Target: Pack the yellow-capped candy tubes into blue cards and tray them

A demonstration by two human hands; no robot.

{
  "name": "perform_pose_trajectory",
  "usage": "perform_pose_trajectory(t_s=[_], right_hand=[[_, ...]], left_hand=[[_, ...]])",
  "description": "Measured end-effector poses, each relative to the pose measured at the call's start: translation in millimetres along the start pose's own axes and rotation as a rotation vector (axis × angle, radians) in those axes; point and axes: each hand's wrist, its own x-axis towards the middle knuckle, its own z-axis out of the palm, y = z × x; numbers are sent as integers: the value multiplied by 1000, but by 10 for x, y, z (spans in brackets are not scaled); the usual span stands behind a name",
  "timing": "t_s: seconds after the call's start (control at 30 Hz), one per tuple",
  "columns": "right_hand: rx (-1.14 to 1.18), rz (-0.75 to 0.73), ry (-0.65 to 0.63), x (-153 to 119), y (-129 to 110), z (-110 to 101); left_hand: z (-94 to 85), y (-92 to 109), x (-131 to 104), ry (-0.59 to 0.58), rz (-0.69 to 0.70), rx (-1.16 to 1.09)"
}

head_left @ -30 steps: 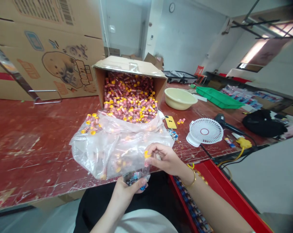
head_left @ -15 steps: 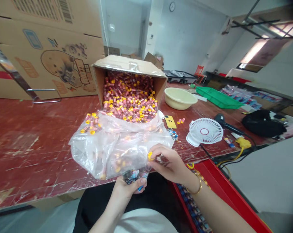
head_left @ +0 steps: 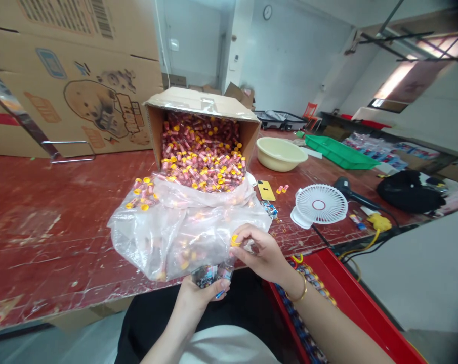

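Gold bangle (head_left: 305,289), white top (head_left: 229,346).

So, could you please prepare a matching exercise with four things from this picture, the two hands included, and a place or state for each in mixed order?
Column one:
1. right hand
2. yellow rectangular phone
3. left hand
4. cream round plastic basin

Column two:
A. holding a small clear packet with dark print
B. standing rim up, beside the open brown cardboard box
C. pinching a small round yellow-topped piece
D. lying flat on the worn red table, with a dark mark on it

Right pairs: 1-C, 2-D, 3-A, 4-B.
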Motion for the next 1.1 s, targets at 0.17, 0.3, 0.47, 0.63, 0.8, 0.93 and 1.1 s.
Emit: perform_pose_trajectory(t_s=[0.17,0.3,0.47,0.63,0.8,0.93,1.1], right_hand=[[103,148,21,-11,75,42],[-53,2,64,-16,36,-1],[-69,-33,-121,-15,-105,-51],[304,316,-109,8,79,29],[379,345,-141,-165,174,170],[219,257,-159,-454,104,349],[155,291,33,-600,126,494]], left_hand=[[-17,-32,25,-52,17,38],[-59,-72,55,-71,105,116],[-53,-81,68,-10,187,209],[7,-34,-5,-62,82,120],[95,58,-51,-74,-150,-174],[174,109,-12,-67,-183,-272],[220,132,-35,-141,-152,-211]])
